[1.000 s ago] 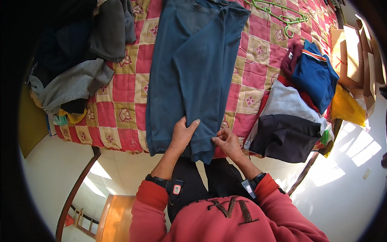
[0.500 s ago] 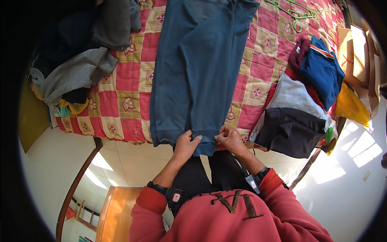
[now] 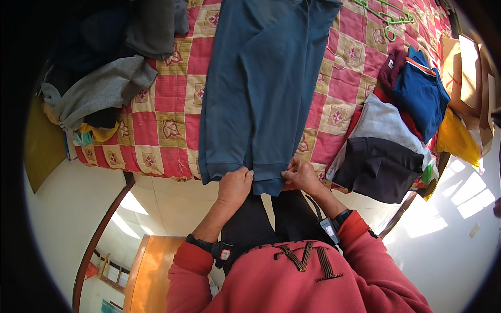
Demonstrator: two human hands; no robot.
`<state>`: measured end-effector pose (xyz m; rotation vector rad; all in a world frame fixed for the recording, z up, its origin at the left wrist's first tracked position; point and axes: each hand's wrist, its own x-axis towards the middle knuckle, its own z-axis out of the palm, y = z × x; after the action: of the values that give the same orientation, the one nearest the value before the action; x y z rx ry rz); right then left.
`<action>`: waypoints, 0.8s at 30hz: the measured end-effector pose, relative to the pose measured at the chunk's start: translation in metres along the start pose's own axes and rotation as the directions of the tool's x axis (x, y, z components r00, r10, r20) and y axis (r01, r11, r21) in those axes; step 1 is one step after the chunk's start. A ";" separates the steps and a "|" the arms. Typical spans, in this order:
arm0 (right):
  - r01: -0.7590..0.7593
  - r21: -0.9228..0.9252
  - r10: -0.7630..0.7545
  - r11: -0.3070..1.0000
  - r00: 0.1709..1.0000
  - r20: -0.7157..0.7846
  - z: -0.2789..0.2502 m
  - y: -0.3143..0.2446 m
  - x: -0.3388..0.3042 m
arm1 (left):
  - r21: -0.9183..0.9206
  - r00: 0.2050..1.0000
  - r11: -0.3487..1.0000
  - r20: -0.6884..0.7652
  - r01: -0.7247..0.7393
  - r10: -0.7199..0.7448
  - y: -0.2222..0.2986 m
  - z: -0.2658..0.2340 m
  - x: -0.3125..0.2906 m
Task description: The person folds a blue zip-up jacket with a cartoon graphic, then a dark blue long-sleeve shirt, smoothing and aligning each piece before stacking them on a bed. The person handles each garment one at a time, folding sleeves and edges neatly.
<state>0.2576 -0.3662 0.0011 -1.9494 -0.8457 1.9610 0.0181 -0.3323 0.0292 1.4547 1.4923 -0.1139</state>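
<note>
Quilt (image 3: pixel 172 94), head view: red and beige check with flower motifs, spread over a bed-like surface; tiled floor (image 3: pixel 182 202) at the near side, sunlit patches at right.

Item, centre: one teal-blue garment (image 3: pixel 261 99), laid lengthwise from far to near, folds running along it; ribbed near end overhanging the quilt's near edge.

Item: left hand (image 3: pixel 236 183), fingers curled, pinching the ribbed cloth at the near end, left of the cuff's middle.

Item: right hand (image 3: pixel 302 175), thumb and forefinger pinching the cuff's right edge. Dark band at each wrist; red sleeves.

Left side: one light grey garment (image 3: pixel 109 86), rumpled, lying among darker clothes; one dark grey garment (image 3: pixel 154 31) farther off.

Right side, far: green hanger (image 3: pixel 402 22).

Right side, nearer: maroon garment (image 3: pixel 389 70), just beside a bright blue garment (image 3: pixel 422 99) with orange and white trim; pale grey garment (image 3: pixel 385 122), partly under a black folded garment (image 3: pixel 381 167); yellow item (image 3: pixel 458 140), kind unclear.

Far right: cardboard box (image 3: pixel 454 78), flaps raised.

Near left: orange-brown wooden furniture (image 3: pixel 156 266), partly in view.
</note>
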 end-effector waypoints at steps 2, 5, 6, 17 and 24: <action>0.007 0.023 -0.008 1.000 1.000 0.003 0.000 0.002 0.001 | -0.165 0.997 0.983 0.020 0.083 -0.081 0.003 -0.002 0.001; 0.011 0.043 -0.012 0.999 1.000 0.015 -0.001 0.000 0.001 | -0.235 0.994 0.967 0.062 0.103 -0.091 0.010 -0.003 0.005; 0.004 0.045 -0.004 0.999 1.000 0.018 -0.001 -0.002 0.001 | -0.233 0.996 0.968 0.047 0.089 -0.080 0.012 -0.003 0.007; -0.085 0.128 0.072 0.988 0.992 0.102 -0.002 -0.017 -0.012 | -0.047 0.999 0.999 -0.044 0.007 -0.010 0.007 -0.011 -0.004; -0.105 0.108 0.094 0.989 0.990 0.107 -0.004 -0.016 -0.010 | -0.004 0.999 1.000 -0.055 0.002 -0.003 0.024 -0.001 0.004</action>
<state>0.2590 -0.3577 0.0183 -1.8745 -0.6559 2.1321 0.0368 -0.3224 0.0403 1.4629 1.5376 -0.0730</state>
